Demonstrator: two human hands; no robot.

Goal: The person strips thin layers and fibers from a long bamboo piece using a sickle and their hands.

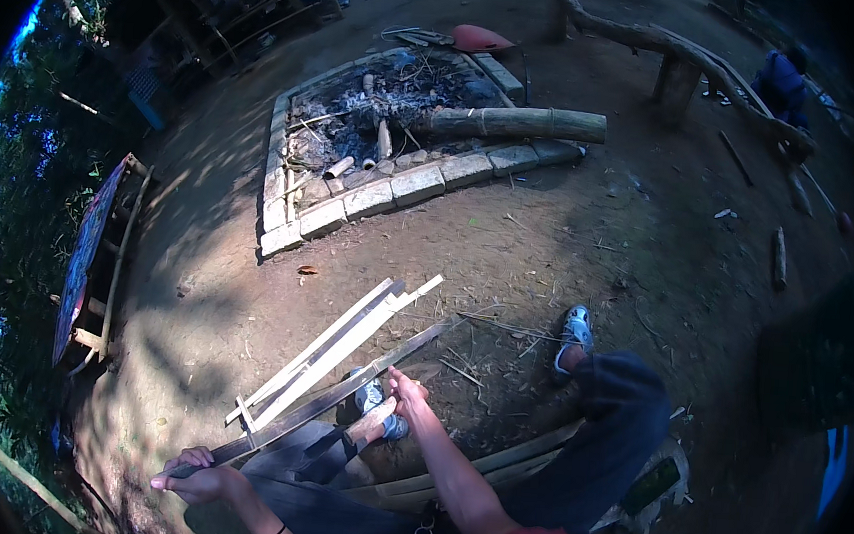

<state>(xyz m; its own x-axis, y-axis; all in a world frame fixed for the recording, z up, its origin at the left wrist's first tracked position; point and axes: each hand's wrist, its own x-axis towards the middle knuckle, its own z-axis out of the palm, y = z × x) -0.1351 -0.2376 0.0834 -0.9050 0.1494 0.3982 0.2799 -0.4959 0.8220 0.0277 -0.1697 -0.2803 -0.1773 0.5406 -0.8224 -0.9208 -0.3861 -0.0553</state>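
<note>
My left hand [192,476] is closed around the near end of a long dark bamboo strip [332,396], which slants away to the upper right. My right hand [409,394] is beside the strip farther along, fingers bent and one fingertip against its edge. A tan piece [370,424] meets those fingers, over my left shoe [395,428]; whether it is a handle or my bare ankle I cannot tell. Just beyond the dark strip, pale split bamboo strips [334,345] lie side by side on the ground, with a short stick crossing their near ends.
Ahead is a fire pit with a brick border [367,199], holding ash and a thick bamboo pole [518,124]. Bamboo lengths [522,457] lie under my legs. A low bench [126,243] stands left. A log rail [656,39] and a person [782,86] are at far right.
</note>
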